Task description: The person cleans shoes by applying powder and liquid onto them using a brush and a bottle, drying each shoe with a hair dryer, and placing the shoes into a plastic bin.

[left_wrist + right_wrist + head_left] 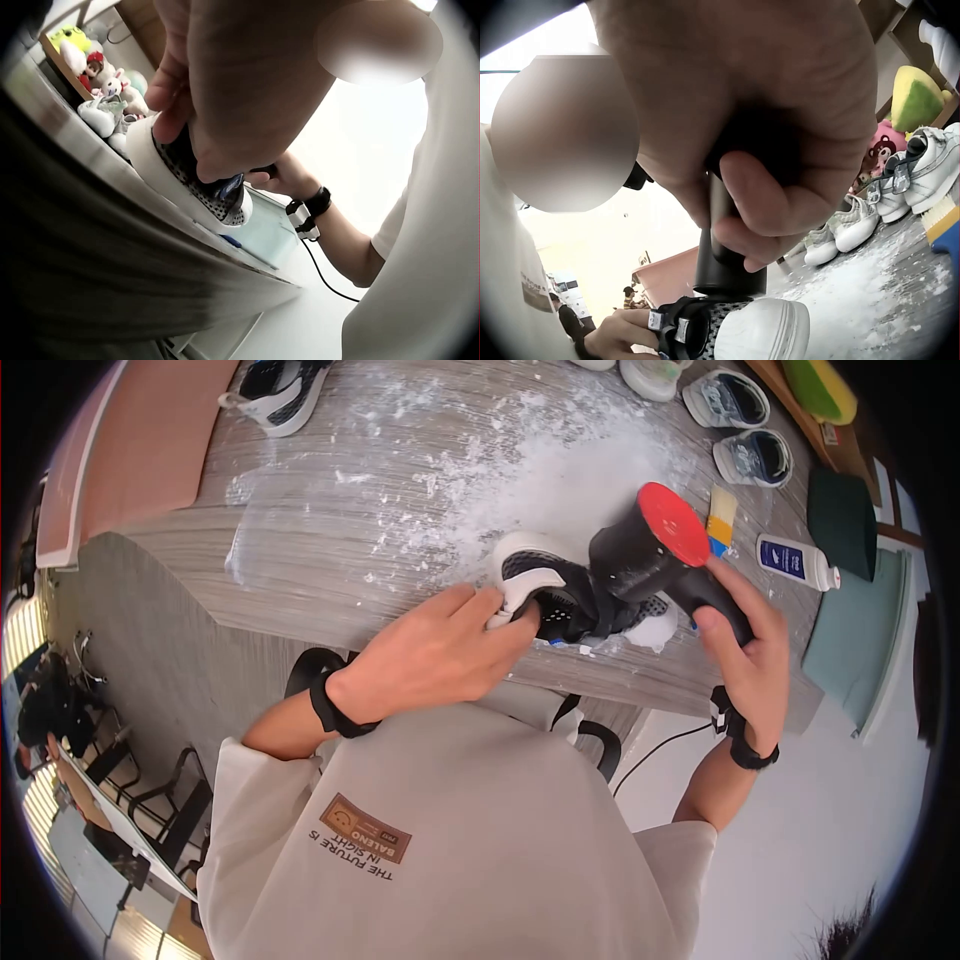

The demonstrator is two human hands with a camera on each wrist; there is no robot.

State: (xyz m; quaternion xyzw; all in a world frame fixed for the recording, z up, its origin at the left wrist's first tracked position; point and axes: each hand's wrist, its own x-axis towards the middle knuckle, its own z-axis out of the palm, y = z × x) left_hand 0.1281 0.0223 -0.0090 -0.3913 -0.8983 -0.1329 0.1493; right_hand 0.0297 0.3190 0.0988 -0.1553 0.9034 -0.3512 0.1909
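Observation:
My left hand (435,645) grips a small black-and-white sneaker (575,605) near its opening, by a white flap, at the table's front edge. White sole and dotted black mesh show in the left wrist view, where the fingers reach into the opening. My right hand (748,650) is curled round the handle of a black hair dryer (625,555) with a red end cap. The dryer's barrel overlaps the sneaker's upper in the head view. From the right wrist, the barrel (731,262) points down close over the sneaker's white toe (765,330).
White powder (560,470) is scattered over the wood-grain table. A brush (720,518) and a white bottle (795,560) lie at the right. Several small shoes (752,457) stand at the back right, and another sneaker (280,395) at the back left. A dark green box (842,520) stands beyond the bottle.

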